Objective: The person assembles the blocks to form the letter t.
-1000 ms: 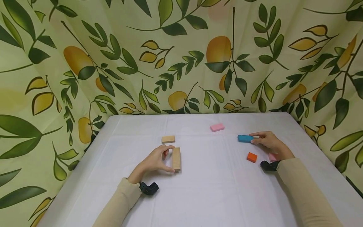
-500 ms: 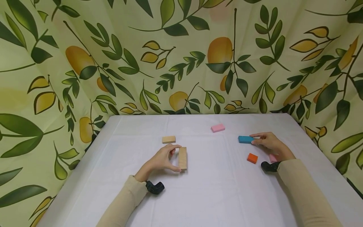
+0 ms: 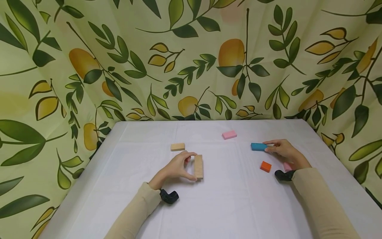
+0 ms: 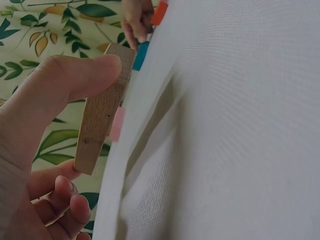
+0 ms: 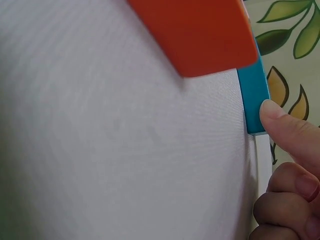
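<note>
My left hand (image 3: 176, 166) pinches a plain wooden block (image 3: 198, 167) by its two ends, thumb at the near end and index finger at the far end. In the left wrist view the wooden block (image 4: 102, 112) spans the thumb and index finger, with the other fingers curled below. My right hand (image 3: 283, 151) holds the right end of a blue block (image 3: 258, 146) between thumb and index finger. The right wrist view shows the thumb on the blue block (image 5: 253, 95). An orange block (image 3: 265, 166) lies just in front of the right hand.
A second wooden block (image 3: 177, 147) lies behind the left hand. One pink block (image 3: 229, 134) lies toward the back of the white-covered table (image 3: 221, 205); another pink block (image 3: 287, 166) is partly hidden under the right wrist. A leaf-and-fruit patterned curtain (image 3: 167, 66) stands behind the table.
My left hand has moved to the right with the wooden block in its grip. The right hand and the blue block stay in place.
</note>
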A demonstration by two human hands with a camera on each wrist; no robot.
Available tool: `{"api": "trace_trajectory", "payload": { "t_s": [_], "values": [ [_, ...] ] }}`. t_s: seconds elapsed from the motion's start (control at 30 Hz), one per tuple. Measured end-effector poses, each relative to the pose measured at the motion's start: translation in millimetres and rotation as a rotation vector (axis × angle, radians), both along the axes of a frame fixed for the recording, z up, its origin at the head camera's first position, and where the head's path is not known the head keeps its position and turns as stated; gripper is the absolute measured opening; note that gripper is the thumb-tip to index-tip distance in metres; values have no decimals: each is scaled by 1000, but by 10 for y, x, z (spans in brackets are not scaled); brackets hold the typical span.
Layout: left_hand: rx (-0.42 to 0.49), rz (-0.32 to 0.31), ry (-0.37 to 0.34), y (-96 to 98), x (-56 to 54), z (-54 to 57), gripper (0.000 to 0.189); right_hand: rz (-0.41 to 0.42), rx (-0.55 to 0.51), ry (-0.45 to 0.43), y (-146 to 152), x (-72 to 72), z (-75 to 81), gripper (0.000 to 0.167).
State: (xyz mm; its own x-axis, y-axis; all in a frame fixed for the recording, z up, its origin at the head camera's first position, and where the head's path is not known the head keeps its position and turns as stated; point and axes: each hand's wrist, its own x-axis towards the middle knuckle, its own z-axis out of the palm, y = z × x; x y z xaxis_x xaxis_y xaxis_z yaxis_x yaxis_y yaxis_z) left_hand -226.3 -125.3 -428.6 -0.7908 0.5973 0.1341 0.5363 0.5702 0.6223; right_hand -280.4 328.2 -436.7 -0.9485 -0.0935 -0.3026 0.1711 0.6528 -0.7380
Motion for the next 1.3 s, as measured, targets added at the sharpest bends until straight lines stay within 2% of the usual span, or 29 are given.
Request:
{"api": "trace_trajectory", "payload": {
  "t_s": [0.23, 0.5, 0.7, 1.07, 1.3],
  "values": [
    [9, 2, 17, 73, -25, -3, 85, -1, 4, -4, -5, 0, 5, 62],
    [29, 1, -10, 167, -41, 5, 84, 12, -13, -7, -6, 1, 8, 63],
    [24, 1, -26, 244, -54, -2, 84, 27, 21, 20, -6, 9, 29, 61],
    [34, -3, -25, 376, -73, -30, 84, 13, 7, 4, -5, 25, 27, 61],
    [28, 0, -55, 433, -107, -79, 83, -17, -15, -22, -6, 5, -5, 63]
  ]
}}
